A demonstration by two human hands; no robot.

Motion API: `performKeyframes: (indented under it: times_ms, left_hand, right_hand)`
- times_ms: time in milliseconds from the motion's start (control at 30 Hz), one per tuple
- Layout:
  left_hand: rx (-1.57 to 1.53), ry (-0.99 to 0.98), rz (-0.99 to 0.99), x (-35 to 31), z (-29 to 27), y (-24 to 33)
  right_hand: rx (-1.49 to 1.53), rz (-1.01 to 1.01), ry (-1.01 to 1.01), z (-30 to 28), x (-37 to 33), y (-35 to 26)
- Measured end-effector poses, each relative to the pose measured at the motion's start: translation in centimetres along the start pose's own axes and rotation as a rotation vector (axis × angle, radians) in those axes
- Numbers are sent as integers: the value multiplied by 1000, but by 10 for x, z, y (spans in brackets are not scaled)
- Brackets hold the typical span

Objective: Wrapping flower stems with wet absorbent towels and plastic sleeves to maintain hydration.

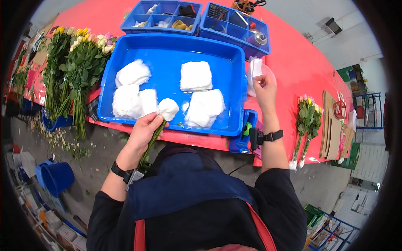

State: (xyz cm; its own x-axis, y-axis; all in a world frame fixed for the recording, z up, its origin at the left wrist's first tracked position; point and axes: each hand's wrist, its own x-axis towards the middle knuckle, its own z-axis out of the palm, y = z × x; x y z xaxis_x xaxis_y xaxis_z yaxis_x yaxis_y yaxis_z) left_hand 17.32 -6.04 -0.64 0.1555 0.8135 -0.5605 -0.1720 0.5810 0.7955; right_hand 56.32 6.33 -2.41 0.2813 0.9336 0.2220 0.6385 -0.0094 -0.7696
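Observation:
My left hand (144, 130) is closed around a bunch of green flower stems (151, 147), held at the near edge of a blue tray (167, 42). A wet white wad (168, 109) covers the stem ends just beyond my fingers. The blooms are out of sight, toward my body. Out to the right, my right hand (266, 90) pinches at a thin white strip or small bag (255, 67), above a pale round dish (270, 75). Several soaked white pads, such as one stack (196, 76), lie in shallow water in the tray.
Long-stemmed roses (79, 62) lie in bunches at the left. Two small bunches (309, 119) with white-wrapped ends lie at the right, beside cardboard sheets (328, 125). Two divided blue boxes (161, 19) stand behind the tray. A blue tape dispenser (240, 144) sits at its near right corner.

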Motion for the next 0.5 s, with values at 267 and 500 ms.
performKeyframes:
  times_ms: [267, 500]
  left_hand:
    - [-93, -181, 42, -8, -8, 13]
    - [-67, -120, 46, -4, -46, -4]
  right_hand:
    - [372, -5, -616, 105, -122, -100]
    - [696, 551, -643, 132, -150, -131]
